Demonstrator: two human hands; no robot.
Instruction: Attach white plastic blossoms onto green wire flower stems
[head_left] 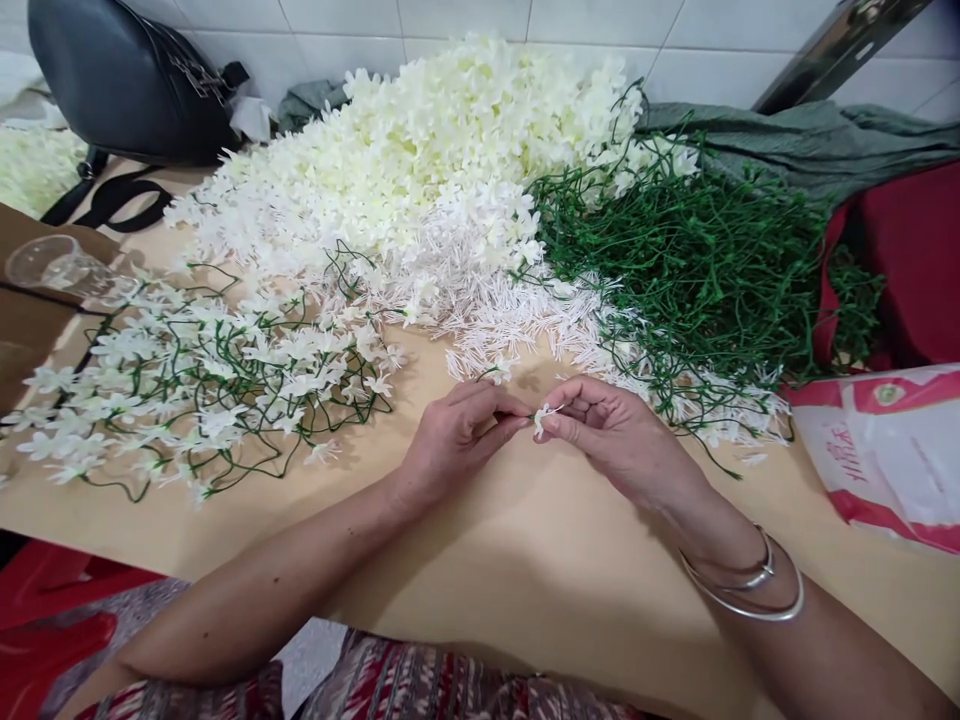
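Over the middle of the table, my left hand pinches a green stem, most of which its fingers hide. My right hand has thumb and fingertips closed on a small white artificial flower at the end of that stem. The two hands nearly meet at the flower. Just beyond them lie loose white stamen pieces in a spread heap. Behind these rises a big pile of cream-white flower heads. A tangle of bare green plastic stems is at the right. Flowers joined to green stems lie at the left.
A black bag stands at the back left, near a clear plastic cup. At the right are a pink and white packet and a dark red bag. Grey-green cloth lies along the tiled wall. A red stool is below the table's left edge.
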